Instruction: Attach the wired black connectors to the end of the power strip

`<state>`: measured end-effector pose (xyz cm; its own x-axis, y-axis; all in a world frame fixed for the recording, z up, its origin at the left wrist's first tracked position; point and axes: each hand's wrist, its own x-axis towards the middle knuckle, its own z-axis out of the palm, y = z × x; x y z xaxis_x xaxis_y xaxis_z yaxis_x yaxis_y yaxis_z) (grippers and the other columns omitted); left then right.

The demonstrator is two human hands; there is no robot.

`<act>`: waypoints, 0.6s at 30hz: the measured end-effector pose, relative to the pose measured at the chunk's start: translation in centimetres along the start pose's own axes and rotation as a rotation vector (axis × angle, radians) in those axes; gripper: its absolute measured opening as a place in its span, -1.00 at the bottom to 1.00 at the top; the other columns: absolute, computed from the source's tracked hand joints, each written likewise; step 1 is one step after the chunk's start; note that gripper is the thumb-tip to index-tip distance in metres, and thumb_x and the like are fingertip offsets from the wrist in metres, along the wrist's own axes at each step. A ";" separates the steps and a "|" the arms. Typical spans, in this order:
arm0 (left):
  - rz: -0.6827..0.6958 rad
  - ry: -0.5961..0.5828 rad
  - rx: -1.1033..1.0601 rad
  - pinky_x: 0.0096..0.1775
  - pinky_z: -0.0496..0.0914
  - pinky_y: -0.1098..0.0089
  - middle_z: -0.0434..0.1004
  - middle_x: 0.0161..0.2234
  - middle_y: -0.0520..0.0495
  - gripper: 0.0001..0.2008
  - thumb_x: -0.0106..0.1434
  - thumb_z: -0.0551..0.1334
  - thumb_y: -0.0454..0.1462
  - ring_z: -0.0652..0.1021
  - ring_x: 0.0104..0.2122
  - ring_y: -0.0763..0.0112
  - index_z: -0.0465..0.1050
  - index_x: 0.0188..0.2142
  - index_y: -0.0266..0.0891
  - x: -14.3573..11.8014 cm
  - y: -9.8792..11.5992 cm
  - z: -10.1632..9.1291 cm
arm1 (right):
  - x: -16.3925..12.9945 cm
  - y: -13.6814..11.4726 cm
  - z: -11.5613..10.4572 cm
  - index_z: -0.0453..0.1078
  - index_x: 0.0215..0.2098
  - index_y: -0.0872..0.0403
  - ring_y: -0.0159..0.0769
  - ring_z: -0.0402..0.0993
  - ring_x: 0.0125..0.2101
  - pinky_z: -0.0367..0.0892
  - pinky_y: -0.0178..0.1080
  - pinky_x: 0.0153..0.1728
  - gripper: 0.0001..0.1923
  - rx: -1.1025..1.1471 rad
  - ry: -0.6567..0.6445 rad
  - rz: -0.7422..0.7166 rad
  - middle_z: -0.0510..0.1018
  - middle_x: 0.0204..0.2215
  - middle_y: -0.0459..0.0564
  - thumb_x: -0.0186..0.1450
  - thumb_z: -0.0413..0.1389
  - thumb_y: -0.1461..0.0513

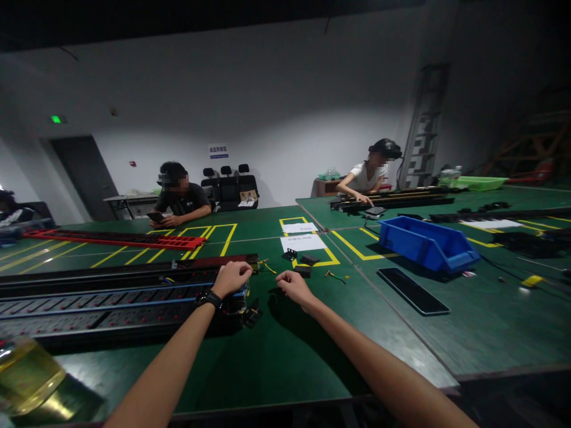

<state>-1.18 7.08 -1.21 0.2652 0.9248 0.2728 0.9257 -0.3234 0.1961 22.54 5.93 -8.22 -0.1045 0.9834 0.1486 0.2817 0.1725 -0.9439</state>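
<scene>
Both hands work at the right end of the long black rail assembly (120,297) lying across the green table (276,362).

Left to right: the left hand (232,278) is curled nearly into a fist over the end of the rail, knuckles up, a dark watch at the wrist. It seems to grip or press something there, though the fingers hide what; I cannot tell whether anything is pinched inside.

Just to its right, the right hand (292,285) hovers low over the table, loosely curled, fingertips drawn together toward the left hand. Whether it holds a small part is too fine to see.

Judging by this, the end fitting is being handled, so the left hand should keep the rail steady while the right brings small parts in squarely, without knocking the loose pieces nearby.

Beyond lie small black brackets (301,261), white paper sheets (302,242), a blue bin (426,242) and a flat black panel (413,291). Two other people sit at the far tables.
</scene>
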 end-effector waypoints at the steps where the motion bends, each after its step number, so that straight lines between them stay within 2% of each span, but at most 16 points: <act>1: 0.001 0.008 0.006 -0.02 0.41 0.27 0.72 -0.10 0.00 -0.68 0.37 0.13 -0.08 0.61 -0.05 0.18 0.66 -0.16 -0.03 -0.1 0.0 0.1 | -0.1 -0.1 -0.1 0.53 -0.29 0.09 -0.30 0.48 -0.39 0.34 -0.31 -0.31 -0.82 -0.034 -0.001 -0.012 0.61 -0.39 -0.06 0.19 0.09 0.33; 3: 0.003 0.017 0.014 0.00 0.39 0.24 0.71 -0.07 0.01 -0.67 0.39 0.11 -0.07 0.60 -0.03 0.16 0.65 -0.14 -0.03 -0.3 0.1 0.3 | -0.3 -0.5 -0.4 0.53 -0.29 0.09 -0.29 0.52 -0.33 0.34 -0.31 -0.27 -0.82 -0.145 0.001 -0.057 0.63 -0.35 -0.04 0.21 0.09 0.35; 6: 0.004 0.026 0.016 0.00 0.38 0.23 0.71 -0.06 0.01 -0.66 0.40 0.09 -0.07 0.59 -0.03 0.14 0.64 -0.12 -0.02 -0.4 0.2 0.4 | -0.7 -1.5 -1.6 0.53 -0.22 0.05 -0.25 0.55 -0.25 0.31 -0.31 -0.24 -0.82 -0.436 0.051 -0.125 0.65 -0.28 0.00 0.27 0.10 0.33; 10: 0.000 0.030 0.006 -0.01 0.39 0.22 0.71 -0.07 -0.02 -0.66 0.40 0.09 -0.08 0.60 -0.04 0.12 0.65 -0.11 -0.04 -0.5 0.4 0.2 | -0.8 -2.5 -4.3 0.50 -0.05 -0.02 -0.20 0.58 -0.22 0.29 -0.28 -0.25 -0.78 -0.804 0.223 -0.028 0.66 -0.17 0.04 0.41 0.06 0.20; 14: -0.005 0.031 0.009 -0.01 0.40 0.23 0.71 -0.05 -0.01 -0.65 0.40 0.08 -0.08 0.59 -0.02 0.11 0.65 -0.09 -0.02 -0.6 0.6 0.1 | 0.1 -2.0 -7.0 0.48 0.00 0.00 -0.14 0.60 -0.15 0.35 -0.22 -0.18 -0.70 -0.931 0.310 0.111 0.65 -0.10 0.10 0.49 -0.02 0.09; 18: -0.008 0.039 0.028 -0.02 0.40 0.26 0.71 -0.05 -0.01 -0.64 0.40 0.08 -0.09 0.59 -0.04 0.13 0.66 -0.08 -0.02 -0.6 0.6 0.3 | 0.8 -0.6 -8.4 0.50 -0.01 0.01 -0.10 0.60 -0.12 0.37 -0.16 -0.13 -0.67 -0.897 0.329 0.209 0.65 -0.14 0.15 0.49 -0.02 0.05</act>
<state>-0.72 6.43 -1.54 0.2474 0.9186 0.3082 0.9352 -0.3096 0.1719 30.26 7.09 -5.06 0.2632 0.9422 0.2072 0.8994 -0.1619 -0.4061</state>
